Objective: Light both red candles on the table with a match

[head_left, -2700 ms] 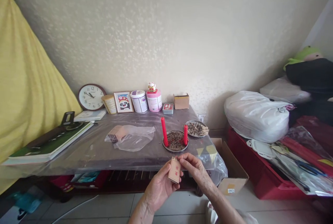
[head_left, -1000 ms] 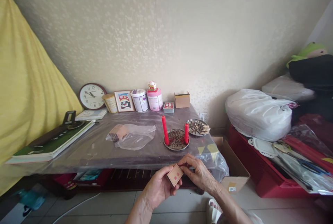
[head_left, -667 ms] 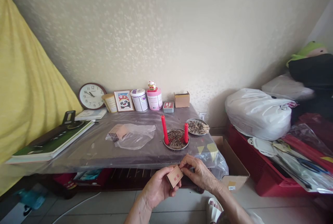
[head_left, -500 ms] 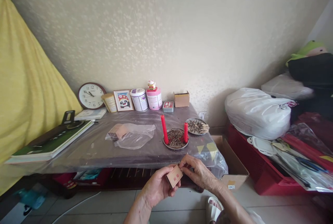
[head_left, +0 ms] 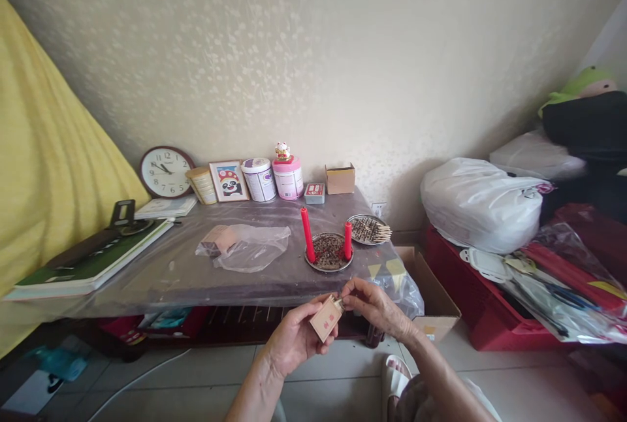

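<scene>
My left hand is closed around a small tan matchbox with red characters on its face. The box is tilted, and its upper end is slid open with pale matchsticks showing. At that end the fingertips of my right hand are pinched together; whether they grip a match or the inner tray is hidden. Beyond my hands, two red candles, one taller, stand unlit on a round metal plate of dark crumbs. Behind it to the right, a second plate carries many burnt-looking and pale matchsticks.
Plastic film covers the low table. A clear bag with a tan pack lies left of the candles. Tins, a clock and a small carton line the wall. A red crate and cardboard box stand right.
The matchbox's upper end now shows open, with matchsticks visible beside my right fingertips. Both hands stay nearly in place. The view has tipped slightly downward.
</scene>
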`<action>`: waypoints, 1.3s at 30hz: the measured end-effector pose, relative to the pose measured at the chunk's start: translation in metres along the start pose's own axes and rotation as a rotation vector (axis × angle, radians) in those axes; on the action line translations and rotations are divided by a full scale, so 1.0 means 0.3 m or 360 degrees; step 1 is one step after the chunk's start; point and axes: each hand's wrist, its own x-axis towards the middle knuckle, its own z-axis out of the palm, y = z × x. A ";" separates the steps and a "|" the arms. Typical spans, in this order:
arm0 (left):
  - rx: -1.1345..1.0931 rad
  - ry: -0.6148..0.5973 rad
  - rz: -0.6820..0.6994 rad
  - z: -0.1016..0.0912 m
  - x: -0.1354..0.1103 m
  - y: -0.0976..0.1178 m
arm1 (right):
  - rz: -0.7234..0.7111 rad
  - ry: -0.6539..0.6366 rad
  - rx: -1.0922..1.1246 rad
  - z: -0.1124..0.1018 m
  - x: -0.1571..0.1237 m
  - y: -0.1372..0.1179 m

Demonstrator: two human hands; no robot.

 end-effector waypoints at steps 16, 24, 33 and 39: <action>0.0014 -0.0060 0.0111 0.009 -0.001 -0.014 | 0.0298 0.0190 0.0959 0.036 0.009 -0.006; 0.0005 -0.0052 0.0122 0.010 0.000 -0.013 | 0.0154 0.0418 0.0974 0.026 0.008 -0.031; -0.0109 0.0051 0.0203 0.019 0.004 -0.006 | -0.0044 0.0466 0.0517 0.030 0.001 -0.040; -0.0274 0.0059 0.0359 0.015 0.007 -0.002 | -0.0321 0.0177 -0.0251 0.065 -0.021 -0.040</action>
